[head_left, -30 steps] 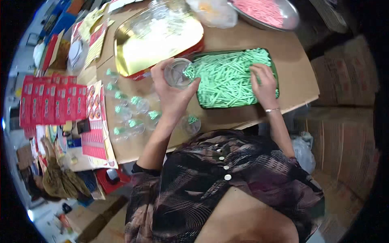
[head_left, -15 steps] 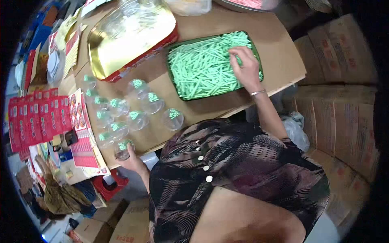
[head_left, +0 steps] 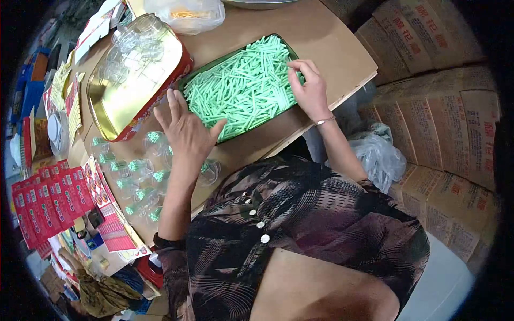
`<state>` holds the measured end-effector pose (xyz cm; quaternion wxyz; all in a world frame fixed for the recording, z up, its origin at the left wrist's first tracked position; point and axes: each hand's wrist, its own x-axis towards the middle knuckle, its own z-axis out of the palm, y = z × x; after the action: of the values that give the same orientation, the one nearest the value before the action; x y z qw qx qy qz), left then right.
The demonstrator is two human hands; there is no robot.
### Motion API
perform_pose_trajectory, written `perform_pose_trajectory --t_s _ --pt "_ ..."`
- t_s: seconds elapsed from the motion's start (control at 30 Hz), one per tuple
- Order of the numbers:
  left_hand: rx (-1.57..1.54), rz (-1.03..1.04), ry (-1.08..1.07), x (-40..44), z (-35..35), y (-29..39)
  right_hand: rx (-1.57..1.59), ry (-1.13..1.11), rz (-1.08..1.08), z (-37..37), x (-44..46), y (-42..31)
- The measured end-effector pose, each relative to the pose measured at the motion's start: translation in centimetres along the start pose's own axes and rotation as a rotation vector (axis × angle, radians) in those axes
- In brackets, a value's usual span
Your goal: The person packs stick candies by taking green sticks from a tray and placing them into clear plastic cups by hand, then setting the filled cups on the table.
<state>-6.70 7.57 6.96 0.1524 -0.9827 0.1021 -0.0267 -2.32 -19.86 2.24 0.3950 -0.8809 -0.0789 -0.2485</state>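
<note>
A dark rectangular tray (head_left: pixel 184 81) on the table holds a wide heap of short light-green sticks (head_left: pixel 241 85). My left hand (head_left: pixel 187 128) is over the tray's near left corner, fingers spread, with nothing visible in it. At the tray's right side is my right hand (head_left: pixel 310 91), its fingers bent and the thumb apart from them; I see nothing in it. Left of the tray stand several small clear cups (head_left: pixel 140 167) with bunches of green sticks inside, some partly hidden behind my left forearm.
A red tin with a gold inside (head_left: pixel 107 101) holds clear empty cups (head_left: pixel 136 43). Beyond it lies a plastic bag (head_left: pixel 195 16). Red printed packets (head_left: pixel 53 200) and printed sheets (head_left: pixel 115 230) are at the left. Stacked cartons (head_left: pixel 433 123) and a plastic bag of something (head_left: pixel 380 155) are at the right.
My left hand has let go of a cup among the others and moved up and right to the tray. My right hand has drawn back from the sticks to the tray's right edge. The view has shifted.
</note>
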Motion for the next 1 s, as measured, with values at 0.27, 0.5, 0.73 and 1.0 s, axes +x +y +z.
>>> perform_pose_trajectory --t_s 0.27,0.5,0.73,1.0 --pt "-0.185 0.060 0.115 -1.1 -1.6 1.2 -0.446 -0.248 -0.044 -1.7 0.0 -2.7" --pt "-0.533 0.328 0.107 1.8 -1.9 4.5 -0.456 -0.615 0.010 1.4 0.5 -4.0" --pt "-0.480 0.366 0.049 3.2 -1.5 4.2 0.071 -0.243 0.123 -1.3 0.7 -2.1" --pt "-0.376 0.679 0.158 7.5 0.6 8.2 0.161 -0.065 0.230 -0.7 0.6 1.2"
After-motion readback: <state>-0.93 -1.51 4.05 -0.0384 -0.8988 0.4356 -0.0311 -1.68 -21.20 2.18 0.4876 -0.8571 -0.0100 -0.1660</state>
